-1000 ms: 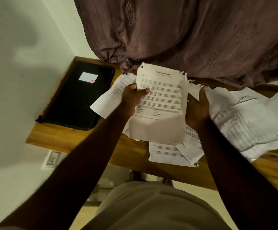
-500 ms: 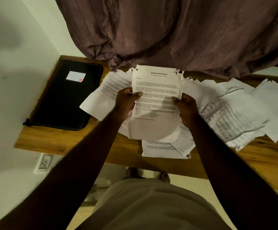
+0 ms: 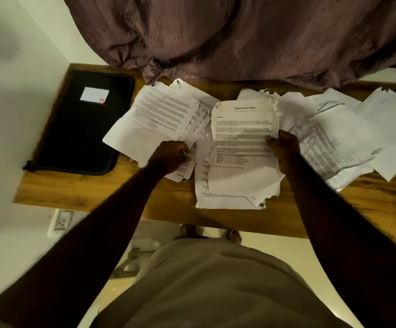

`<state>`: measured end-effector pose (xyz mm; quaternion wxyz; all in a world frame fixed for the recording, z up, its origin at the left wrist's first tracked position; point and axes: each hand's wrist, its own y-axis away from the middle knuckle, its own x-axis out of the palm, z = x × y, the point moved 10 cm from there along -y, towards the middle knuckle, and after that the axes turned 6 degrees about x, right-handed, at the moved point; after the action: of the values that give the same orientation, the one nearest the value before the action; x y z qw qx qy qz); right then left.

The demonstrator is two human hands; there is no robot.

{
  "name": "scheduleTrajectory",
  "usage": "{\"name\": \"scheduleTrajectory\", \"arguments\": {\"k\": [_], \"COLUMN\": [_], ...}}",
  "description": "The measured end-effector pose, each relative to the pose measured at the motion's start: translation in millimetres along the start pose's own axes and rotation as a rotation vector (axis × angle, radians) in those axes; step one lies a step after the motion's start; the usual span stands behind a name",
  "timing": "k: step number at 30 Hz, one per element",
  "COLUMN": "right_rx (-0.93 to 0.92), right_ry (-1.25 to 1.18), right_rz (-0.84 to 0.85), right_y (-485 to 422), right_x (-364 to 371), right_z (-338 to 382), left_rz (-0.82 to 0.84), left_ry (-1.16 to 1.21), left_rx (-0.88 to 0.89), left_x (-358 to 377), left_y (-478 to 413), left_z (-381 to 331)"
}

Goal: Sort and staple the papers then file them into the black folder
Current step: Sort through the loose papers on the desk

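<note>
The report sheet (image 3: 244, 143) lies on top of loose papers (image 3: 339, 138) spread across the counter (image 3: 97, 189), its right edge pinched by the right grip (image 3: 285, 150). The left grip (image 3: 169, 157) curls, seemingly around the left-hand sheets (image 3: 159, 114). The black folder (image 3: 81, 129) lies at the counter's left end.

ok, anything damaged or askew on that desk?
Yes: the health report sheet in the right hand has a ragged, torn top-right corner; other loose papers on the desk lie askew with torn corners too.

On the table (image 3: 97, 192), the folder (image 3: 78, 138) lies at 9 o'clock, a card (image 3: 94, 95) on it. The papers (image 3: 334, 138) overlap from centre to 3 o'clock, just beside the folder. A curtain (image 3: 239, 31) hangs behind at 12 o'clock.
</note>
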<state>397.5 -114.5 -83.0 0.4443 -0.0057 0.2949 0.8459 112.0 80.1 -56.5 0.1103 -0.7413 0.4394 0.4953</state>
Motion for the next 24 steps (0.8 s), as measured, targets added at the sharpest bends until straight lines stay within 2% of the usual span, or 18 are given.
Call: {"name": "scheduleTrajectory", "arguments": {"k": [5,11,15,18,20,22,24], "right_rx": [-0.025,-0.028,-0.04,-0.052,-0.051,-0.045,-0.033], "right_ry": [0.139,0.193,0.222,0.234,0.241,0.241,0.228], "right_rz": [0.061,0.055,0.037,0.032,0.036,0.036,0.039], "right_y": [-3,-6,-5,-5,-4,-4,-3], "right_x": [6,9,3,2,4,4,4], "right_z": [-1,0,0,0,-1,-2,-1], "left_rz": [0.372,0.563,0.705,0.721,0.683,0.676,0.728], "left_ry": [-0.138,-0.229,-0.385,-0.29,-0.308,-0.322,-0.415], "left_rx": [0.144,0.179,0.186,0.082,0.039,0.079,0.2], "left_x": [42,46,45,46,49,55,58], "left_y": [9,4,0,-6,-11,-14,-14], "left_z": [-5,-11,-11,-19,-25,-31,-38]}}
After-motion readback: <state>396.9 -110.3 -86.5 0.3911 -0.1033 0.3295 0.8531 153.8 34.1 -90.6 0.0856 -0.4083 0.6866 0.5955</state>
